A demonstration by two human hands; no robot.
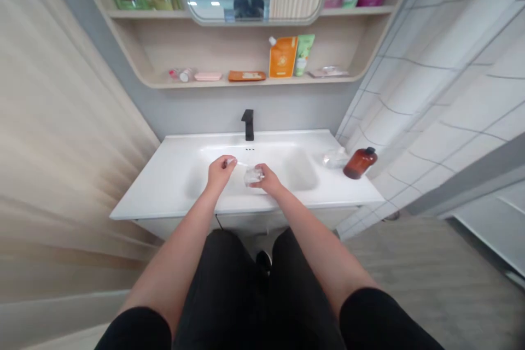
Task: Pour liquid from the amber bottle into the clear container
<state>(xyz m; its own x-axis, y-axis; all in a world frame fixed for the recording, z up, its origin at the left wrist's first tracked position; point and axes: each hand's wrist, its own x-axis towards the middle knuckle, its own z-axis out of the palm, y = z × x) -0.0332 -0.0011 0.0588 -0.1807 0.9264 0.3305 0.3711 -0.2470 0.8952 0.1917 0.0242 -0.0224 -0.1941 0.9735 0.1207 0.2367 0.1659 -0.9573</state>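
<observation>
Checking sides, we see left hand [220, 173] pinching small white piece [230, 161], just left of clear container [253, 176] gripped by right hand [268, 179]; container's long axis unclear.

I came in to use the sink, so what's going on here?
Over a white rectangular basin, a person's left hand pinches a small white piece, too blurred to identify. The right hand holds a small clear container beside it. A black angular tap stands behind, and a reddish-brown bottle with a black cap is at the right end of the white countertop.
</observation>
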